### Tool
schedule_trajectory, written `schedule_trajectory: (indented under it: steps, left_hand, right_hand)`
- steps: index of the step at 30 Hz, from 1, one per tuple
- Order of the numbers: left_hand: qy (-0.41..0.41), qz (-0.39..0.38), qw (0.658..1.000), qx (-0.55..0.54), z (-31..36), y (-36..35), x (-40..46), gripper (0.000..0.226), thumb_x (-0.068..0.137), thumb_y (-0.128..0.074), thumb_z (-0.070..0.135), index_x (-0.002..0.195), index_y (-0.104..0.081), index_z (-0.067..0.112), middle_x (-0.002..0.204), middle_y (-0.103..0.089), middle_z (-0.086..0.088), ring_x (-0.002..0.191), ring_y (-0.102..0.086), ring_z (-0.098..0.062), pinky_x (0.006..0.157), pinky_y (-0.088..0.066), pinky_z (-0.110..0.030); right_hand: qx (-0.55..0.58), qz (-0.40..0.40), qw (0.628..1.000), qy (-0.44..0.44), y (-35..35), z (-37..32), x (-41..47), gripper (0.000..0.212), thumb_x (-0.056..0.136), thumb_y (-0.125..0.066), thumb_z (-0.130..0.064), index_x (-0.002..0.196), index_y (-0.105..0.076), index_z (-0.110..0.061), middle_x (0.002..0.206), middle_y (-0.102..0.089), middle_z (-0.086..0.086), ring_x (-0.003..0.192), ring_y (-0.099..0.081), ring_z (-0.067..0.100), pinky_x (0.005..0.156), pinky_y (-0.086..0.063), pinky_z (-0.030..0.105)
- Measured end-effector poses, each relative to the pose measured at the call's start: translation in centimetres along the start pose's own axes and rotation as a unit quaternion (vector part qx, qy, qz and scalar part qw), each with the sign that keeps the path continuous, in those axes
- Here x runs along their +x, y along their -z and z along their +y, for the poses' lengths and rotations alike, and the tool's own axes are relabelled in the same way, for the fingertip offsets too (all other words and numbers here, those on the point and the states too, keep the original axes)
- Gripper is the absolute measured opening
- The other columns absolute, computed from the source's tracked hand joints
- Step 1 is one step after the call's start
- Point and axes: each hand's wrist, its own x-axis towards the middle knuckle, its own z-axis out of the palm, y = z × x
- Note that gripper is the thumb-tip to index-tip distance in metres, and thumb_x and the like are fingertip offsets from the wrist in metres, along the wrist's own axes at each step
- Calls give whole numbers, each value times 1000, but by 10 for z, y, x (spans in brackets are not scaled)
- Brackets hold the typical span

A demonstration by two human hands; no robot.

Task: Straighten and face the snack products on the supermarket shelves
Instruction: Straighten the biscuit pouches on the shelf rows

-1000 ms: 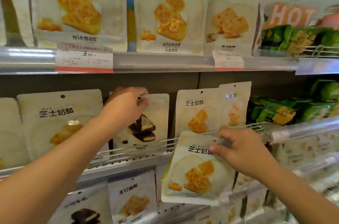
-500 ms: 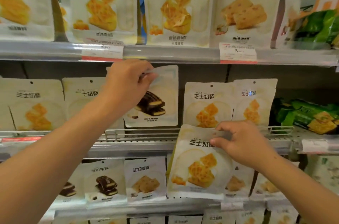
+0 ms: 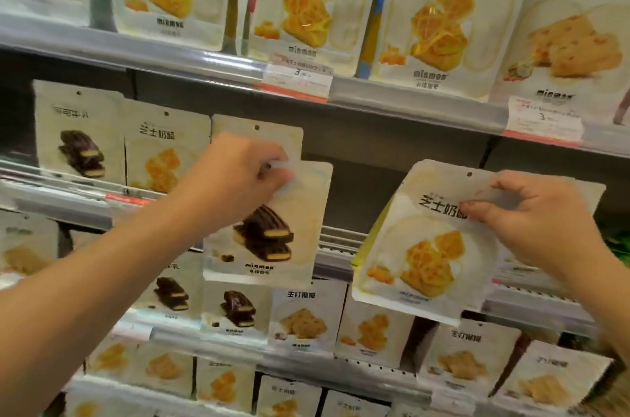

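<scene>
Two bare forearms reach in from the lower corners toward a wall of snack shelves. The left hand (image 3: 238, 174) pinches the top edge of a chocolate snack pouch (image 3: 269, 229), fingers curled over the upper left corner; the pouch hangs free in front of the middle shelf (image 3: 341, 246), its face outward and nearly upright. The right hand (image 3: 531, 215) pinches the upper right part of a cheese snack pouch (image 3: 422, 246), thumb on the printed face and fingers folded behind; this pouch is tilted, its top leaning right, and it too is held clear of the shelf rail.

Behind the left hand stands another pale pouch (image 3: 259, 133) whose picture is hidden. To its left a standing cheese pouch (image 3: 163, 150) and a standing chocolate pouch (image 3: 78, 140) stand side by side, facing out. Between the two held pouches the middle shelf shows a dark gap. The lower shelf (image 3: 306, 355) carries a row of smaller-looking pouches, mixed in flavour, mostly facing forward. Farthest up, the top shelf (image 3: 204, 61) holds large cheese pouches above a price tag (image 3: 300, 75).

Step in hand, as judged: both pouches are lifted out and are being sorted to their rows. The next move calls for setting the chocolate pouch by its like on the left, then standing the cheese pouch upright in the gap, face outward and square to the rail.
</scene>
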Motion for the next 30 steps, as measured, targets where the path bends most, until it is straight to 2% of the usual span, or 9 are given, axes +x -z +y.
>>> schedule_trajectory:
  steps: [3,5,7,10,14,19,22,25,30]
  left_hand:
    - [-2,-2,1000,-5,-15,0,-16,22,91,-60,36,109,-68,26,89,-63,11,79,-60,-5,67,-53,-22]
    - [-1,0,1000,-2,-23,-2,-22,21,90,-62,35,105,-70,24,86,-65,10,78,-61,-6,71,-55,-28]
    - [4,-1,1000,-6,-31,-3,-28,18,89,-63,35,100,-71,24,79,-65,11,73,-63,-7,70,-56,-31]
    - [12,-15,1000,-25,-41,-4,-35,7,88,-66,33,89,-69,28,69,-63,15,62,-63,-1,62,-56,-24]
    - [21,-24,998,-50,-54,-5,-44,5,87,-68,29,82,-68,28,67,-65,11,57,-64,-1,56,-54,-20]
    - [30,-19,999,-23,-66,-8,-51,14,86,-69,30,92,-75,19,78,-69,5,70,-62,-4,65,-54,-28]
    - [25,-19,999,-29,-68,-9,-52,13,86,-70,30,87,-74,17,71,-66,9,65,-60,-2,62,-52,-27]
    - [33,-22,998,-41,-70,-13,-52,12,86,-71,28,86,-73,16,66,-65,10,60,-62,-3,59,-53,-28]
    - [47,-41,996,-56,-76,-15,-48,15,87,-70,30,73,-63,34,57,-63,12,55,-61,2,50,-42,-11]
  right_hand:
    - [-29,86,992,84,1,-21,17,9,77,-77,-21,83,-71,-24,70,-63,-11,65,-60,14,58,-45,15]
    - [-35,134,983,121,-4,-33,31,7,78,-78,-14,83,-73,-12,69,-66,-1,64,-59,22,64,-47,20]
    - [-48,144,978,144,-14,-46,43,8,79,-77,-13,83,-72,-8,72,-70,6,63,-61,26,60,-52,33]
    - [-81,121,972,183,-38,-62,56,4,81,-75,-13,82,-71,-14,71,-63,-7,64,-58,19,55,-42,27]
    - [-98,65,979,164,-72,-67,65,3,87,-67,-20,88,-69,-18,73,-58,-14,69,-56,12,56,-32,23]
    - [-128,52,976,170,-89,-58,79,6,88,-63,-14,91,-69,-16,83,-70,-3,78,-65,19,71,-46,33]
    - [-170,53,975,132,-93,-50,95,11,92,-60,-20,92,-66,-11,83,-70,7,80,-64,31,67,-47,36]
    - [-170,35,982,71,-96,-44,110,21,94,-56,-25,107,-69,-13,98,-71,13,94,-63,35,71,-47,35]
    - [-180,23,983,39,-102,-39,122,26,94,-58,-25,118,-65,-17,108,-70,10,101,-61,33,74,-43,28]
